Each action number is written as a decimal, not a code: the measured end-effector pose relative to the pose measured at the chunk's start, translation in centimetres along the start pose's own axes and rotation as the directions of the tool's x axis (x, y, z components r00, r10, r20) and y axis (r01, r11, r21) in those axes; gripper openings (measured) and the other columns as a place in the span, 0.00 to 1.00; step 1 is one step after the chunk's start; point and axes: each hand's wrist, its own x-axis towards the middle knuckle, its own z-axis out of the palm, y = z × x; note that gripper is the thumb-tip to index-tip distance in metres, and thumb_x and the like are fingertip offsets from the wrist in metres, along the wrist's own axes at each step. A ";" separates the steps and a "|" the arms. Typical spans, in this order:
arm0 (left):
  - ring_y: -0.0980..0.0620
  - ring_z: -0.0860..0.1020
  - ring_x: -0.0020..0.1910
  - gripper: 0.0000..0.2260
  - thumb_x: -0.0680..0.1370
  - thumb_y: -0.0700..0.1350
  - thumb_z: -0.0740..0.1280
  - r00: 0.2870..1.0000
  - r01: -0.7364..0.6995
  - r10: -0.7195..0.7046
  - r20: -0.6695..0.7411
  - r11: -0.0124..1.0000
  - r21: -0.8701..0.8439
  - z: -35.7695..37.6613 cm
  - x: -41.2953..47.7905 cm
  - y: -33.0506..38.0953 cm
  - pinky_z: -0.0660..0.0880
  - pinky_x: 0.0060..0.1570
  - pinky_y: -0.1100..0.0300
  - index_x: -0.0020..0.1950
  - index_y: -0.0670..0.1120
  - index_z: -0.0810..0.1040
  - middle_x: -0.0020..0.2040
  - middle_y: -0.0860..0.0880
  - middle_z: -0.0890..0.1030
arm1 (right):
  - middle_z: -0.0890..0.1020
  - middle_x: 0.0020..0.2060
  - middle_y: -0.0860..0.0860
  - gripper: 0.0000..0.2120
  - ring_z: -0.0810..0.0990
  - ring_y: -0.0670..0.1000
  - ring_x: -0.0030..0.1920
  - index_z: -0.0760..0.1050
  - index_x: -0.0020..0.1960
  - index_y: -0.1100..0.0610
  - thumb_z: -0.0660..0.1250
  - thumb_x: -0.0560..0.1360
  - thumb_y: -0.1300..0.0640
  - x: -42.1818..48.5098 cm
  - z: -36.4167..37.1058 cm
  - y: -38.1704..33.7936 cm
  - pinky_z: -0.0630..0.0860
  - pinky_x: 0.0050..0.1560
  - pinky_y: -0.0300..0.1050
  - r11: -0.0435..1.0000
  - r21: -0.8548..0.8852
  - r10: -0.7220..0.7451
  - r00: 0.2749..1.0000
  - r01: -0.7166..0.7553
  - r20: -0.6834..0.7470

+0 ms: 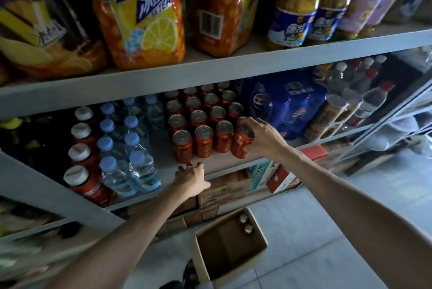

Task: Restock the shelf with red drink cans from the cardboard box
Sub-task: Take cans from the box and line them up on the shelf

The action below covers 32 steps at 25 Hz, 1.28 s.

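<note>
Several red drink cans (203,140) stand in rows on the grey middle shelf (224,167). My right hand (261,139) is closed around one red can (240,146) at the right end of the front row, its base on or just above the shelf. My left hand (191,177) rests at the shelf's front edge below the cans, fingers spread, holding nothing. On the floor below stands the open cardboard box (230,245), with two can tops (245,223) showing in its far corner.
Blue-capped water bottles (131,148) and red white-capped bottles (81,160) stand left of the cans. A blue wrapped pack (287,106) sits to their right. Large iced-tea bottles (140,12) fill the upper shelf. Cartons (224,191) are stacked under the shelf.
</note>
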 end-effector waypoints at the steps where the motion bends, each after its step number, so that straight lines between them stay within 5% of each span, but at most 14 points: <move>1: 0.34 0.66 0.69 0.30 0.75 0.54 0.68 0.998 0.028 -0.028 0.051 1.000 0.010 0.3 0.5 -0.1 0.67 0.66 0.42 0.73 0.45 0.63 0.72 0.36 0.66 | 0.79 0.56 0.55 0.35 0.80 0.58 0.53 0.70 0.66 0.51 0.78 0.61 0.57 0.3 0.5 0.3 0.77 0.51 0.47 1.000 -0.024 -0.019 1.000 0.019 -0.007; 5: 0.33 0.62 0.72 0.35 0.73 0.59 0.67 0.987 0.025 -0.029 0.156 0.999 0.024 0.7 1.6 0.2 0.65 0.67 0.40 0.75 0.45 0.60 0.73 0.35 0.63 | 0.74 0.59 0.59 0.39 0.78 0.60 0.56 0.70 0.70 0.53 0.79 0.61 0.60 0.9 2.4 1.3 0.74 0.54 0.46 0.996 -0.086 -0.001 1.000 0.003 0.019; 12: 0.43 0.63 0.75 0.36 0.76 0.58 0.66 0.958 -0.015 0.047 0.283 0.993 -0.117 -1.6 2.5 0.8 0.63 0.70 0.50 0.77 0.41 0.59 0.77 0.41 0.61 | 0.69 0.61 0.58 0.41 0.75 0.60 0.59 0.69 0.71 0.49 0.80 0.61 0.62 1.1 4.9 2.1 0.75 0.58 0.47 0.998 -0.041 0.052 0.998 -0.051 0.033; 20: 0.41 0.64 0.74 0.44 0.68 0.66 0.64 0.943 -0.025 0.025 0.331 1.000 -0.005 -1.2 3.0 0.7 0.64 0.70 0.43 0.77 0.44 0.58 0.77 0.42 0.61 | 0.67 0.61 0.58 0.41 0.76 0.61 0.58 0.68 0.71 0.50 0.80 0.62 0.63 0.9 5.6 1.8 0.77 0.58 0.51 0.999 -0.017 0.051 0.999 -0.051 0.009; 25: 0.40 0.61 0.75 0.46 0.66 0.67 0.62 0.941 -0.017 -0.003 0.339 0.998 0.055 -0.7 3.2 1.0 0.61 0.71 0.41 0.78 0.45 0.56 0.78 0.41 0.59 | 0.67 0.61 0.59 0.40 0.77 0.62 0.56 0.66 0.70 0.54 0.78 0.62 0.68 0.4 5.9 1.7 0.75 0.51 0.44 0.994 0.069 0.088 0.993 -0.083 -0.072; 32: 0.40 0.59 0.76 0.46 0.68 0.66 0.63 0.936 -0.020 -0.005 0.352 0.998 0.067 -0.4 3.7 0.9 0.59 0.72 0.39 0.79 0.46 0.52 0.79 0.42 0.57 | 0.67 0.63 0.61 0.39 0.73 0.61 0.61 0.67 0.70 0.54 0.76 0.63 0.68 0.2 6.0 1.5 0.69 0.52 0.39 0.981 0.150 0.134 0.988 -0.121 -0.080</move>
